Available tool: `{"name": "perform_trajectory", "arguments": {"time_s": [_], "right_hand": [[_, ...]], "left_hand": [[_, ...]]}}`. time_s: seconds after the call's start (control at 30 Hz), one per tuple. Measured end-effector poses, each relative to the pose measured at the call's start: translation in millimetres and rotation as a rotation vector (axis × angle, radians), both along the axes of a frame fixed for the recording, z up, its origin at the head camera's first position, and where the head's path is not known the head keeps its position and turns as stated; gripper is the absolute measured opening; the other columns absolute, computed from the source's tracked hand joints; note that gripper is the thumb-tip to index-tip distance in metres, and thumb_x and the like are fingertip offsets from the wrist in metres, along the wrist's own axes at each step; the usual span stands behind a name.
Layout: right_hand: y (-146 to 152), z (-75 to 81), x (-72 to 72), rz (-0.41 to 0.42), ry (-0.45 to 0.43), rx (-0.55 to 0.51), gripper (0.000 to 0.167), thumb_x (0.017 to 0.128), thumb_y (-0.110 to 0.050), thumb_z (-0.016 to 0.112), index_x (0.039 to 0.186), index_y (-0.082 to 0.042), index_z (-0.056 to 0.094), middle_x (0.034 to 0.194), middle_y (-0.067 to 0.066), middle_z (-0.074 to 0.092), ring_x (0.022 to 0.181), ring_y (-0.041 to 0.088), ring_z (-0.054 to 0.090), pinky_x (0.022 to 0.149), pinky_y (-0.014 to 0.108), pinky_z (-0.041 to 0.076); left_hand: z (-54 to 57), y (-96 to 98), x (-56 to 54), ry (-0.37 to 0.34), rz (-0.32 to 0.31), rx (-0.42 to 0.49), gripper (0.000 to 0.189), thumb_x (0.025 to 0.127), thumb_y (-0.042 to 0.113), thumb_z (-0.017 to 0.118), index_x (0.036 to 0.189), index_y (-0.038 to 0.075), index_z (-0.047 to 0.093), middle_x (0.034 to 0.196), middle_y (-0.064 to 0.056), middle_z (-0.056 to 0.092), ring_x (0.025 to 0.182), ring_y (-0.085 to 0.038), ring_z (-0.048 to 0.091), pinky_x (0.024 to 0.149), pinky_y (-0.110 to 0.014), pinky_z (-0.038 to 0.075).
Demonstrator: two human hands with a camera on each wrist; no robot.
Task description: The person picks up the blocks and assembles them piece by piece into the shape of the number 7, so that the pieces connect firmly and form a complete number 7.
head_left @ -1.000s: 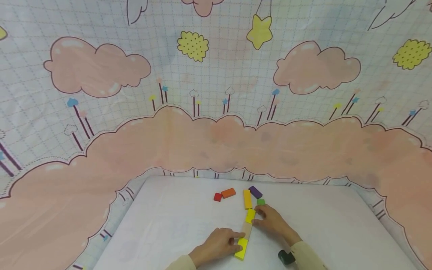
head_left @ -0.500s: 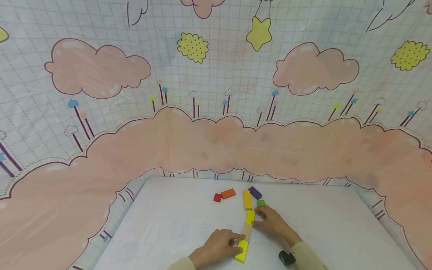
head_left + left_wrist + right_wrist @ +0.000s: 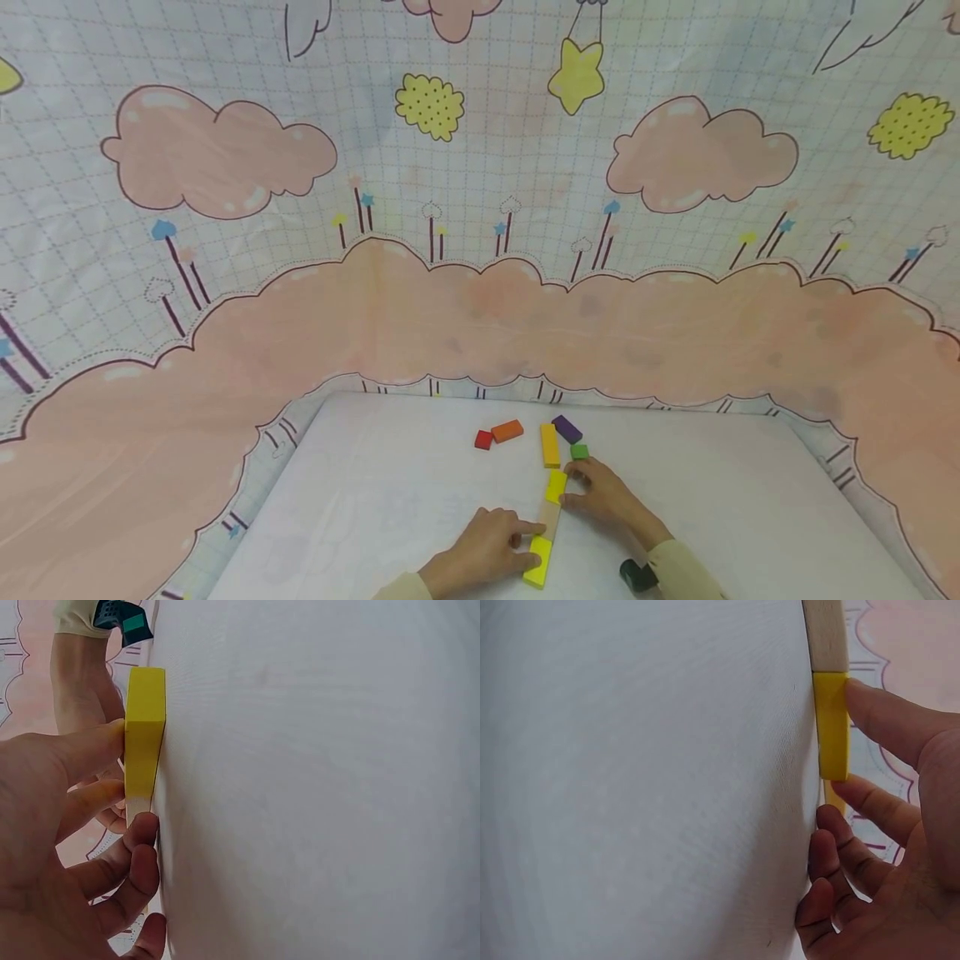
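The near yellow block (image 3: 543, 547) is touched by the left hand (image 3: 482, 543), the far yellow block (image 3: 555, 486) by the right hand (image 3: 603, 493), index fingers extended. The row (image 3: 551, 517) has been drawn nearer, seemingly intact, away from the amber block (image 3: 550, 446) beyond the fingers.

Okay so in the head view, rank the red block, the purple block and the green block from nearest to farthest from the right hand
1. Green block: just beyond the right hand.
2. Purple block: farther back, behind the green one.
3. Red block: well off to the left.
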State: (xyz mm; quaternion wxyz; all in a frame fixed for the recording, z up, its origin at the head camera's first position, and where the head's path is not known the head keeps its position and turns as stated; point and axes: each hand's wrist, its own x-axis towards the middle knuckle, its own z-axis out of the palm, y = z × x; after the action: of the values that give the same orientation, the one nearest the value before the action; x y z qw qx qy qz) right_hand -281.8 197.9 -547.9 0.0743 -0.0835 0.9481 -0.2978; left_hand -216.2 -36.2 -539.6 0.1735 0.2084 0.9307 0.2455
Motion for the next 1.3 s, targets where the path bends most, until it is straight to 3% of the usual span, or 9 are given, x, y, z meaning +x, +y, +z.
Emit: {"name": "perform_trajectory", "arguments": {"time_s": [0.4,0.67,0.97,1.3], "right_hand": [[0.1,-0.7,1.6,0.002,0.001,-0.027,0.045,0.078,-0.036,0.081,0.115,-0.017,0.064,0.111,0.001,0.061,0.1,0.019,0.055,0.093,0.045,0.05],[-0.5,-2.5,-0.3,0.002,-0.006,-0.037,0.045,0.078,-0.038,0.081,0.115,-0.018,0.064,0.112,0.001,0.061,0.102,0.019,0.056,0.095,0.046,0.05],[-0.1,1.9,2.3,-0.002,-0.017,-0.046,0.043,0.078,-0.034,0.082,0.114,-0.016,0.065,0.11,0.001,0.061,0.101,0.02,0.055,0.093,0.046,0.049],[0.8,-0.6,2.1,0.013,0.004,-0.041,0.043,0.078,-0.034,0.082,0.113,-0.017,0.064,0.11,0.001,0.059,0.101,0.019,0.054,0.093,0.044,0.049]], "left_hand": [[2.9,2.7,-5.9,0.027,-0.011,0.013,0.04,0.087,0.04,0.072,0.126,0.034,0.066,0.083,0.013,0.054,0.075,-0.005,0.046,0.072,-0.025,0.04],[6.1,0.6,-20.8,0.091,0.018,0.07,0.044,0.087,0.039,0.072,0.13,0.031,0.063,0.092,0.012,0.057,0.081,-0.005,0.048,0.081,-0.027,0.049],[-1.9,7.6,-42.0,0.104,-0.017,0.085,0.047,0.089,0.039,0.07,0.134,0.033,0.06,0.101,0.011,0.06,0.09,-0.006,0.048,0.086,-0.029,0.049],[-9.1,14.4,-50.3,0.135,-0.063,0.05,0.047,0.09,0.041,0.069,0.135,0.036,0.058,0.107,0.01,0.062,0.097,-0.008,0.051,0.092,-0.034,0.046]]}}
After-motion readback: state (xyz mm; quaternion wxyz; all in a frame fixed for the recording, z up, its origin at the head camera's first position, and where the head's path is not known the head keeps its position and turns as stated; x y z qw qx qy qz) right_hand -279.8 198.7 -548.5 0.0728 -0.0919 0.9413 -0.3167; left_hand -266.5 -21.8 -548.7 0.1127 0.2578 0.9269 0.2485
